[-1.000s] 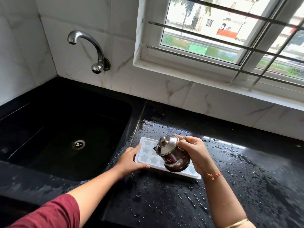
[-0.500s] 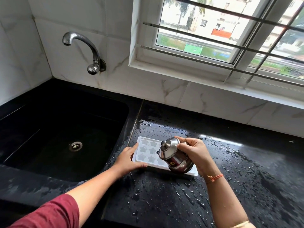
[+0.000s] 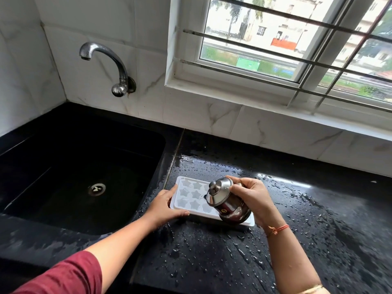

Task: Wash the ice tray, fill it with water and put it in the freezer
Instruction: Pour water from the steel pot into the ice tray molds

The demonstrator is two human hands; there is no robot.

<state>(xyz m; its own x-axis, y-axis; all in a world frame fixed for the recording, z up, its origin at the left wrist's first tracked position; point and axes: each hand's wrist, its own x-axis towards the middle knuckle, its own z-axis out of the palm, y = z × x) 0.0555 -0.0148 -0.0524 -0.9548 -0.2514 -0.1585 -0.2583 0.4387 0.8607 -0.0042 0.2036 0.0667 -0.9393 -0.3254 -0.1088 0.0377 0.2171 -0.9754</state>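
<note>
Beneath a barred window (image 3: 275, 49) and white marble-look tiles, a black countertop (image 3: 212, 262) is glistening with water drops, with a black sink (image 3: 161, 145) sitting at its left under a curved metal tap (image 3: 106, 58). Just right of the sink, the white ice tray (image 3: 191, 194) is lying flat on the wet stone, the left hand (image 3: 163, 206) gripping its left end with the thumb lying along the near edge. The right hand (image 3: 252, 198) is wrapping its fingers round a small lidded steel pot (image 3: 227, 200), holding it tilted over the tray's right half.
</note>
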